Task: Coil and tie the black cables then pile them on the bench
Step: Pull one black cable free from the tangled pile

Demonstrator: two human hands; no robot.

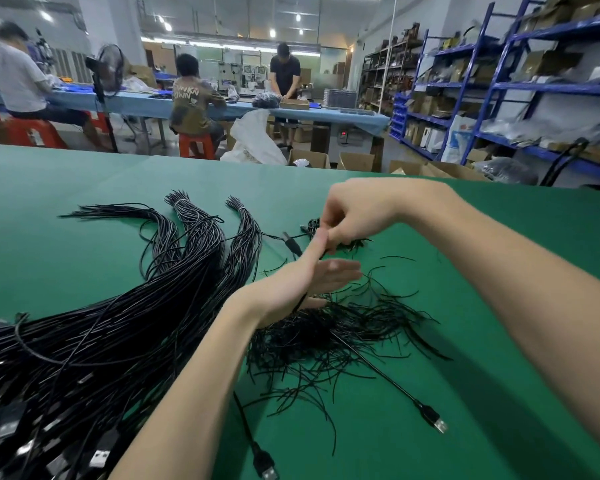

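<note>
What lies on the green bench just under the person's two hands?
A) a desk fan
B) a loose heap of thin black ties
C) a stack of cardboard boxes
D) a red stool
B: a loose heap of thin black ties spreads over the green bench below the left hand and right hand, beside the large cable bundle.

Factory assembly floor: long workbenches (326, 114), seated workers (193, 105), blue stock shelving (499, 86), cardboard cartons (355, 161).
</note>
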